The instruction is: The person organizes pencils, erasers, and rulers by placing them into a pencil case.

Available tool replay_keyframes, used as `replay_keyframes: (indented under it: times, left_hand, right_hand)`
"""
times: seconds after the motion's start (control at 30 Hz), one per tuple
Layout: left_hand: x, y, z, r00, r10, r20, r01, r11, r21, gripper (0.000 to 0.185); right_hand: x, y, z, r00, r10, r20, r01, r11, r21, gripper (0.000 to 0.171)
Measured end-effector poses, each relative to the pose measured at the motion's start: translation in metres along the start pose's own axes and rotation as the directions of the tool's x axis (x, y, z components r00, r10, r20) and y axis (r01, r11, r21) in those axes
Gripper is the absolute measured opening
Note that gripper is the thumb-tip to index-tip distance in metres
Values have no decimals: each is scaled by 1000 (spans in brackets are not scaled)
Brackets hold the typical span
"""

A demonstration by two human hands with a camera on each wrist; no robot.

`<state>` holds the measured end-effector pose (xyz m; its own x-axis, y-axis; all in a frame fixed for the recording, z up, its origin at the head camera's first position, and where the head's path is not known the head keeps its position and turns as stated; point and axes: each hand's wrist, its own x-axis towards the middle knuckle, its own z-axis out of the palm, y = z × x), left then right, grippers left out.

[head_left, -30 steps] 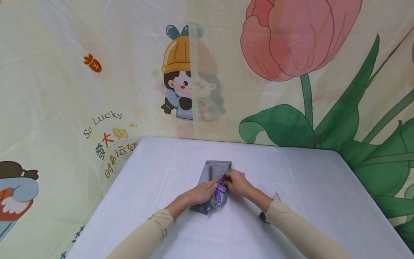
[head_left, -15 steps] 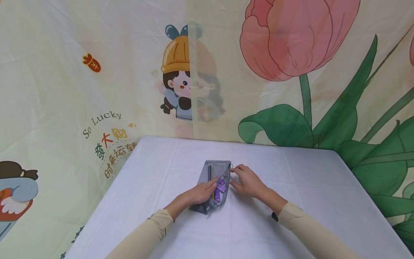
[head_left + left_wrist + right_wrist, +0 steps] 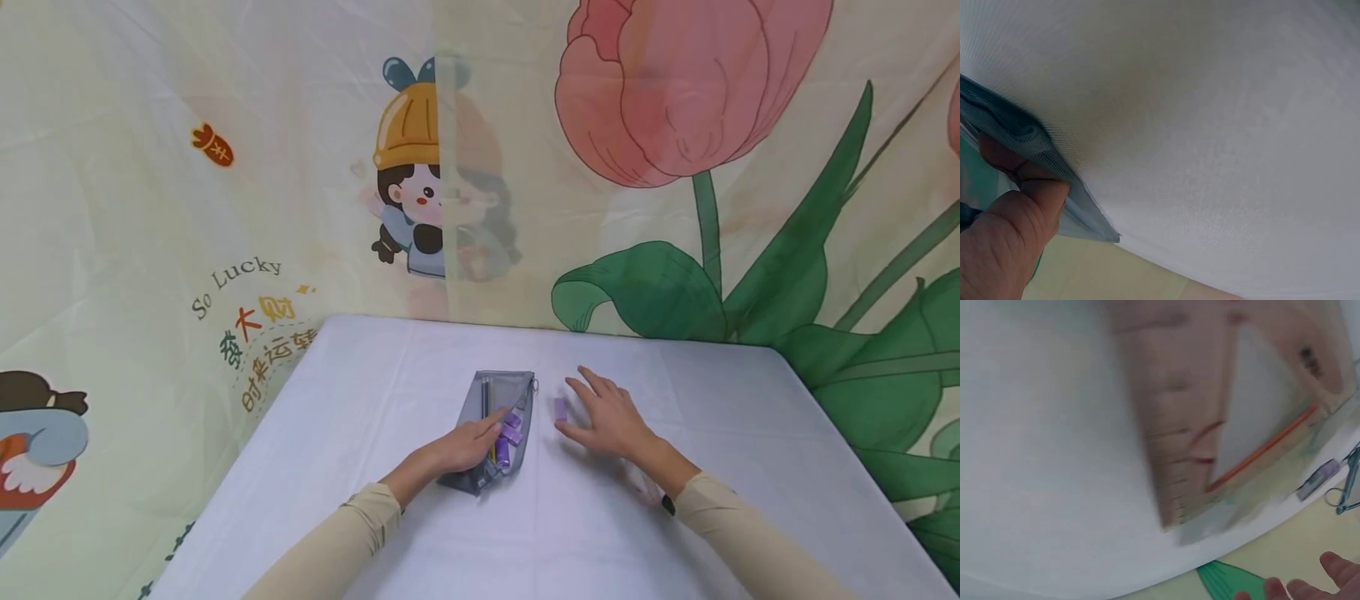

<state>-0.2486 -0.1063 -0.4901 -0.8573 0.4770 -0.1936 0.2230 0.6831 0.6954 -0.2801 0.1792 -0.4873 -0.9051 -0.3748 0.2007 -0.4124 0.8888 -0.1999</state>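
A grey see-through mesh pencil case (image 3: 469,407) lies on the table, its zipper side toward the right. Inside show pencils (image 3: 485,393) and several small purple pieces (image 3: 503,452). My left hand (image 3: 461,447) lies over the case; in the left wrist view its thumb and fingers pinch the mesh (image 3: 1091,206). To the right of the case, my right hand (image 3: 617,421) hovers with fingers spread and nothing held. A small purple block (image 3: 560,409) sits on the table between its thumb and fingers. A clear triangular set square (image 3: 1172,419) looms in the right wrist view, under the right wrist.
A white cloth covers the table (image 3: 420,542). The zipper ring (image 3: 1334,497) sticks out at the case's far right corner. Behind the table's far edge hangs a printed curtain (image 3: 315,208) with a cartoon child and a tulip.
My right hand has drawn away from the pencil case to the right and spread its fingers, bringing the purple block on the table into view. My left hand stays in place.
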Motion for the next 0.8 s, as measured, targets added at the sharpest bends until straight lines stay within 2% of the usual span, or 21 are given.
replay_keyframes:
  times: [0.23,0.33,0.6,0.8]
  left_hand:
    - [-1,-1,0,1000,-5,-3,5,1000,14,51]
    - [-1,-1,0,1000,-4,-2,4,1000,17,51]
    - [-1,-2,1,1000,-10,-2,10,1000,4,51]
    - [-1,-1,1,1000,-20,-4,21,1000,13,51]
  right_hand:
    - [-7,22,-1,999,6,-32,-9,996,-89,87]
    - [-9,31,0,999,34,-30,-37,993,-109,87]
    - [-12,53,3,990,140,30,-136,986,-96,89]
    - [-12,61,1,988,148,35,-145,987,-76,90]
